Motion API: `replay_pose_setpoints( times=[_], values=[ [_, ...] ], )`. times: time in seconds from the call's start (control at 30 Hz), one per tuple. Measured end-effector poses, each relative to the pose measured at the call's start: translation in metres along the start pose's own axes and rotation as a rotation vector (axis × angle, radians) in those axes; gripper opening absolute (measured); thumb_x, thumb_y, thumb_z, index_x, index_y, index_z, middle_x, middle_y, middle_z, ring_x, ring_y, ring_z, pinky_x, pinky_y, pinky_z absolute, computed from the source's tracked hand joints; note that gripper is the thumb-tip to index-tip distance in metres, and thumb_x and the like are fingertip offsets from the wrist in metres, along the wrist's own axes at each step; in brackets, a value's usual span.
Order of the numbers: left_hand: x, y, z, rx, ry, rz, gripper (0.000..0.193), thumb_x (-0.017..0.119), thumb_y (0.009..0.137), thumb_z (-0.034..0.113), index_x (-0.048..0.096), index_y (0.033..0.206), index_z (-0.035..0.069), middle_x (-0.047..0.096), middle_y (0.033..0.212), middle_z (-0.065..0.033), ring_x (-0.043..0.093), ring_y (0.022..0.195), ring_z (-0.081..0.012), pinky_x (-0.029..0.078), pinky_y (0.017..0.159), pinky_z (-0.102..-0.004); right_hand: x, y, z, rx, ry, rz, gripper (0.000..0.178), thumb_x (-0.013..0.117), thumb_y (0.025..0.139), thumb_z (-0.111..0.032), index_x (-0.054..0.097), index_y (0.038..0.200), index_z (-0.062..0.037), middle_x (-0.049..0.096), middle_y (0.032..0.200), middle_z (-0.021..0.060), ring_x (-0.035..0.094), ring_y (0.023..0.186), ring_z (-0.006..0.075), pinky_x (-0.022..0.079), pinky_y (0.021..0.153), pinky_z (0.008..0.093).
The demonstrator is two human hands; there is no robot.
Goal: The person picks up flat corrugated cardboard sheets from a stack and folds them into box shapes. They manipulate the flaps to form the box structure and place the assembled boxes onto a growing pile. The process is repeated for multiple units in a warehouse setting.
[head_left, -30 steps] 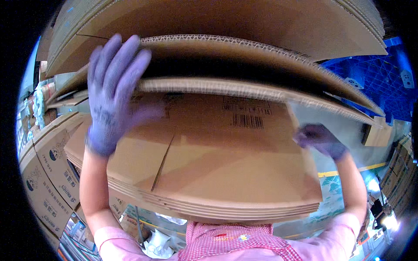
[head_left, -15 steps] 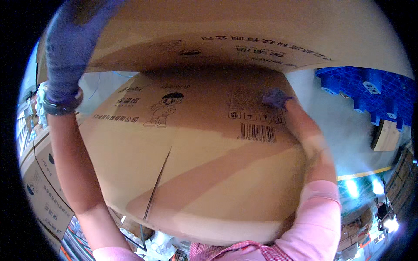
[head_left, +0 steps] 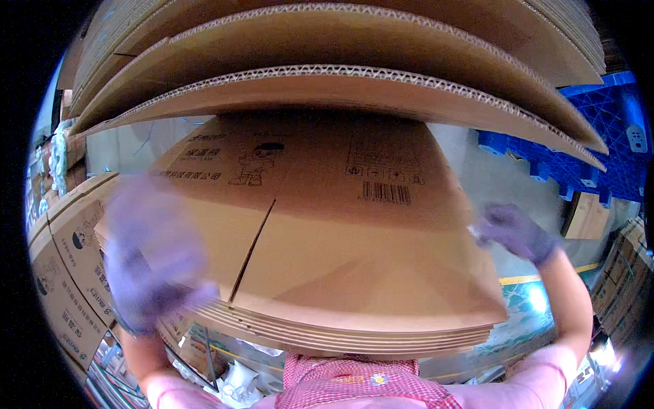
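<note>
A stack of flattened brown cardboard cartons (head_left: 361, 252) lies in front of me, its layered edges facing me. The top carton has a printed cartoon figure, a barcode and a slit. My left hand (head_left: 153, 252), in a purple-grey glove, is smeared by motion over the stack's near left corner; its fingers cannot be made out. Just by the stack's right edge, my gloved right hand (head_left: 511, 230) has its fingers bent together. A pale spot shows at its fingertips; whether that is a held thing is unclear.
Beyond the stack, more cardboard sheets (head_left: 327, 85) stand bowed with their fluted edges up. Blue plastic pallets (head_left: 593, 136) lie at the far right, a wooden block (head_left: 587, 217) beside them. Printed cartons (head_left: 65, 273) stand at left, other cartons (head_left: 620, 279) at right.
The raised cardboard sheet has gone from overhead; fluted sheet edges now show at the back. My left hand came down toward me from the upper left. My right hand moved off the carton's print, rightward and nearer.
</note>
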State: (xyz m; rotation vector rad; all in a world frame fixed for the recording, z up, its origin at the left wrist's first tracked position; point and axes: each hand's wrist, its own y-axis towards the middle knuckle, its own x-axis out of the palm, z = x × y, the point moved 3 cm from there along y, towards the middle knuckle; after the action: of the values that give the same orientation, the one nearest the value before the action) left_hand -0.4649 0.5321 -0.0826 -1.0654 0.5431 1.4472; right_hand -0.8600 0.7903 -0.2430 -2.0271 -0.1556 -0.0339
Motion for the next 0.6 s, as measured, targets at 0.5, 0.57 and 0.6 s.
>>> replay_pose_setpoints(
  times=[0.5,0.57,0.6],
  values=[
    [-0.009,0.121,-0.130,-0.232,0.508,0.637,0.044,0.081,0.081,0.013,0.063,0.120,0.003,0.065,0.120,-0.0124,0.062,0.112,-0.0215,0.049,0.097,-0.0351,0.033,0.316,0.078,-0.362,-0.453,-0.247,0.021,0.058,0.096,-0.023,0.069,0.110,-0.0115,0.070,0.098,0.0068,0.064,0.095,0.0211,0.049,0.088,0.0393],
    [0.015,0.086,-0.091,-0.195,0.498,0.583,0.044,0.081,0.077,0.006,0.064,0.117,0.004,0.066,0.117,-0.0127,0.063,0.110,-0.0251,0.049,0.098,-0.0367,0.050,0.155,0.018,-0.060,-0.688,-0.622,0.019,0.054,0.100,-0.021,0.066,0.106,-0.0075,0.069,0.099,0.0074,0.062,0.093,0.0175,0.049,0.089,0.0350],
    [0.021,0.079,-0.073,-0.240,0.361,0.474,0.045,0.084,0.072,0.021,0.065,0.112,0.007,0.068,0.112,-0.0108,0.063,0.106,-0.0335,0.048,0.095,-0.0437,0.045,0.084,0.005,-0.060,-0.572,-0.792,0.020,0.056,0.099,-0.018,0.065,0.111,-0.0048,0.068,0.101,0.0105,0.063,0.094,0.0181,0.049,0.089,0.0343]
  ],
)
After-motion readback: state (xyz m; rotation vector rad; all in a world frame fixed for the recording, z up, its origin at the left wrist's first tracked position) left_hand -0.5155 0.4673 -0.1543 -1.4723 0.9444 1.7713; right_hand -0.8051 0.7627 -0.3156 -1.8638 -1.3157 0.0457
